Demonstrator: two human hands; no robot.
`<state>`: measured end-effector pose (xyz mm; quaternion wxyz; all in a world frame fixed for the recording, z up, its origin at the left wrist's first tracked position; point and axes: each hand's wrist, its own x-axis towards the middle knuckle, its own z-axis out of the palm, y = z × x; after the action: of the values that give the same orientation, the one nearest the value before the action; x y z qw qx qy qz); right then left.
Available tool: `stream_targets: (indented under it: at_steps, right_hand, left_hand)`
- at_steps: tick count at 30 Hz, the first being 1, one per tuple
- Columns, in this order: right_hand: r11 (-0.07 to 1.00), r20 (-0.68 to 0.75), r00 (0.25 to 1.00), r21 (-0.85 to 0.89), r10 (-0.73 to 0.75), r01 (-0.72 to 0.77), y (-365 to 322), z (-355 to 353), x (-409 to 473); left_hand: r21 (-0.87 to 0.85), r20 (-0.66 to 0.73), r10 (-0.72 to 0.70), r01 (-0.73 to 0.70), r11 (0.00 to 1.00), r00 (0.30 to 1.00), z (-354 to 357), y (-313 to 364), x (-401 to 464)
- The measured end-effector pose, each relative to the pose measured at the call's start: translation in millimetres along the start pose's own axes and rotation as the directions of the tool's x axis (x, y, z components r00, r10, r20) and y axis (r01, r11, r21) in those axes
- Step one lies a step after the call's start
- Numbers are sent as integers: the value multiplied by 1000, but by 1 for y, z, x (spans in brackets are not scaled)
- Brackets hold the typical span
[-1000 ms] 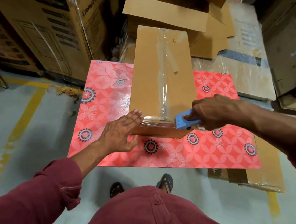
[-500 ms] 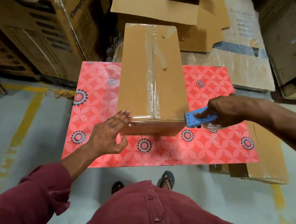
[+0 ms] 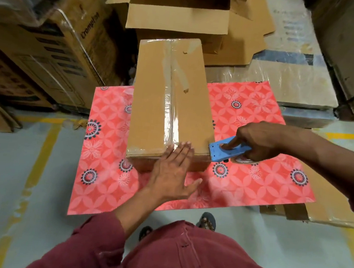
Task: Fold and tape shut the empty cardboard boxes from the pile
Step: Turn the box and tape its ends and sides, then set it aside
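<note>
Cardboard box (image 3: 166, 102), closed and lying lengthwise away from the person, sits on a red patterned counter (image 3: 253, 185) printed with dark and white flower rings. Clear tape (image 3: 172, 103) runs down the middle seam of its top face and wraps over the near edge; older tape traces and a small tear show further up the lid. From the head view, the left hand (image 3: 173, 172) lies flat with straight fingers over the near top edge of the box, the fingertips (image 3: 184, 145) pressing on the tape end at the seam and the thumb spread out to the side above the counter. The right hand (image 3: 256, 142) grasps a blue tape dispenser (image 3: 224, 151), fingers curled around its handle with one finger laid along the top, and the dispenser's front end touches the near right corner of the box. Both forearms come out of maroon sleeves, and the person's maroon shirt (image 3: 180, 260) fills the bottom of the frame, with sandalled feet just visible on the grey floor (image 3: 15, 171) marked by yellow lines. Behind the box an open cardboard box (image 3: 177, 20) stands with its flaps up, among flattened cardboard. Large printed cartons (image 3: 50, 44) wrapped in plastic film are stacked to the left, and more cartons stand to the right.
</note>
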<state>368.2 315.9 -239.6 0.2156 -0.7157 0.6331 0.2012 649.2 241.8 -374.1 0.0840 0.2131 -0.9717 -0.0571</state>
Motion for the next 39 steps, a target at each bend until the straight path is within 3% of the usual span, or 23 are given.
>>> stream_targets:
  at_steps: [3, 9, 14, 17, 21, 25, 28, 33, 39]
  right_hand:
    - [1000, -6, 1000, -14, -24, 24, 4, 2, 0]
    - [996, -40, 996, -14, -83, 83, 10, 6, 5]
    - [993, -65, 991, -7, -115, 115, 16, 10, 9]
    - [994, -62, 992, -9, -112, 111, 18, 11, 11]
    - [994, -50, 992, -14, -112, 111, 17, 9, 8]
    - [996, -44, 995, -11, -94, 94, 19, 10, 6]
    - [996, -39, 995, -21, -87, 86, 18, 11, 5]
    - [997, -60, 996, -28, -69, 67, 24, 15, -3]
    - [996, -118, 990, 48, -73, 79, 49, 20, -17]
  left_hand:
    - [-1, 38, -70, 71, 998, 997, 10, 16, 5]
    - [-24, 25, -36, 37, 999, 999, 13, 22, 9]
    - [45, -18, -379, 379, 924, 925, -4, -40, -55]
    - [92, -29, -445, 445, 891, 895, -13, -59, -77]
    - [187, 113, -430, 406, 894, 896, -14, -22, -40]
    - [118, 184, -243, 224, 967, 952, -5, 32, 6]
    - [8, 123, -110, 110, 994, 986, 6, 59, 31]
    - [-71, -39, -80, 77, 994, 996, 22, 53, 32]
    - [-96, -50, -56, 51, 994, 997, 22, 49, 29]
